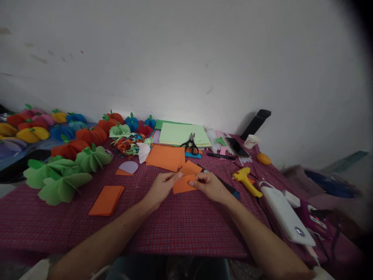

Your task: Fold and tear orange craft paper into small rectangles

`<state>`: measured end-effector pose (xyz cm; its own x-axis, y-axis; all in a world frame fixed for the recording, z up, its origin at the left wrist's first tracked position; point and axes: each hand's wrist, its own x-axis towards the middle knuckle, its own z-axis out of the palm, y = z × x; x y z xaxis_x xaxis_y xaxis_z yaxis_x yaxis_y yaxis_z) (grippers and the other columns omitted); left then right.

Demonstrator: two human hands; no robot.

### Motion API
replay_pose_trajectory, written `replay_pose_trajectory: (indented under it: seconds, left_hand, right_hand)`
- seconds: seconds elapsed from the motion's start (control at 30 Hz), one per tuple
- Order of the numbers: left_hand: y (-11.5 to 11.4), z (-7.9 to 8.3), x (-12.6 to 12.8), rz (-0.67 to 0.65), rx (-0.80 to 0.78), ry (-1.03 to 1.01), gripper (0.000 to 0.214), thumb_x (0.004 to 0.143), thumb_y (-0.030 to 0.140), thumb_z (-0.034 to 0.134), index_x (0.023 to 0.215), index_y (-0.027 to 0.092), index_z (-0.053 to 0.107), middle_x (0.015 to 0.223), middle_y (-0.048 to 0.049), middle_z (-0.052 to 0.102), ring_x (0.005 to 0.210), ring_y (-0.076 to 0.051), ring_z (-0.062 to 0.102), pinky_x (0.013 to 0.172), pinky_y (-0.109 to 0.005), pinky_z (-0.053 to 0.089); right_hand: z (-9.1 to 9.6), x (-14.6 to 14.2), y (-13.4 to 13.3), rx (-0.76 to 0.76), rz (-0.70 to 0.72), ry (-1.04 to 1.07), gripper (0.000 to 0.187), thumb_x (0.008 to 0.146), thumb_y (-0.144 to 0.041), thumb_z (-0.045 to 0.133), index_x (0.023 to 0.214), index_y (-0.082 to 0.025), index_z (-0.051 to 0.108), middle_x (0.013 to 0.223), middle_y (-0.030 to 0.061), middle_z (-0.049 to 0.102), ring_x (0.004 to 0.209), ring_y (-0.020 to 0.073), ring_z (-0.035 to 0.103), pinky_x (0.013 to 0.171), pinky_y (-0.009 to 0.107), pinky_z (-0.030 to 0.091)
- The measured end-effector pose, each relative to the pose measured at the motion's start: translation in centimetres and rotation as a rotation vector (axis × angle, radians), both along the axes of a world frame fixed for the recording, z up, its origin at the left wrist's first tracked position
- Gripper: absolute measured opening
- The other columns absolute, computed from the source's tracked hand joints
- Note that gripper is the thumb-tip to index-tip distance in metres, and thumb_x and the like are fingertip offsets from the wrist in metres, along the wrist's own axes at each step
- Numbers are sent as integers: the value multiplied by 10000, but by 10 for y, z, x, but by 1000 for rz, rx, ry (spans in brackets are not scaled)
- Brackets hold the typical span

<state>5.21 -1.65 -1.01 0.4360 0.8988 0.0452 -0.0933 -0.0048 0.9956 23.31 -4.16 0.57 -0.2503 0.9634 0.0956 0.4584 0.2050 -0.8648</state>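
Between both hands is a small orange paper piece [184,186], raised a little over the table. My left hand [163,186] pinches its upper left edge. On the right edge, my right hand [211,186] grips it with the thumb in front. Just behind lies another orange piece [190,167], beside a larger stack of orange sheets [164,156]. A neat pile of cut orange rectangles [107,200] rests left of my left hand. Black-handled scissors [190,144] lie beyond the hands, on the paper stack's front edge.
Finished paper pumpkins [91,135] crowd the left side, near paper scraps [129,144]. Pale green sheets [183,133] lie against the wall. To the right are a yellow glue gun [247,181], a phone [237,147], a paper cup [251,141] and a white power bank [287,214].
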Motion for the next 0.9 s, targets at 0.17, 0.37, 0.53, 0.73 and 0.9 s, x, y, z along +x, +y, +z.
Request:
replay_pose_trajectory:
  seconds: [0.17, 0.37, 0.53, 0.73, 0.9]
  left_hand:
    - [1, -4, 1, -21, 142, 204, 281, 711, 362, 537, 784, 125, 669, 747, -22, 657, 703, -152, 555, 635, -223, 401]
    - [0, -7, 2, -70, 227, 276, 259, 722, 333, 516, 725, 123, 669, 686, -29, 642, 641, -135, 541, 576, -205, 385]
    - [-1, -4, 4, -69, 191, 271, 210, 692, 296, 549, 705, 115, 654, 685, -40, 638, 642, -136, 543, 587, -208, 394]
    - [-1, -6, 5, -67, 156, 233, 207, 697, 293, 537, 678, 108, 628, 653, -25, 609, 609, -117, 517, 570, -204, 377]
    - [1, -6, 0, -93, 204, 267, 307, 738, 366, 483, 621, 106, 597, 558, 19, 513, 534, -87, 432, 501, -190, 308]
  right_hand:
    - [-2, -4, -4, -17, 65, -79, 354, 736, -381, 508, 499, -154, 374, 515, -57, 261, 480, 60, 248, 452, 198, 210]
    - [-10, -7, -6, -66, 115, -134, 290, 747, -357, 491, 547, -152, 446, 509, -56, 324, 470, 59, 274, 448, 190, 225]
    - [-11, -8, -7, -88, 121, -170, 287, 743, -365, 492, 553, -152, 460, 497, -56, 340, 455, 57, 290, 442, 189, 232]
    - [-9, -10, -7, -97, 142, -181, 269, 732, -354, 505, 560, -150, 474, 495, -54, 356, 457, 57, 302, 437, 190, 231]
    - [-3, -6, -6, -166, 166, -98, 306, 734, -368, 501, 536, -153, 409, 497, -61, 295, 453, 51, 254, 421, 190, 205]
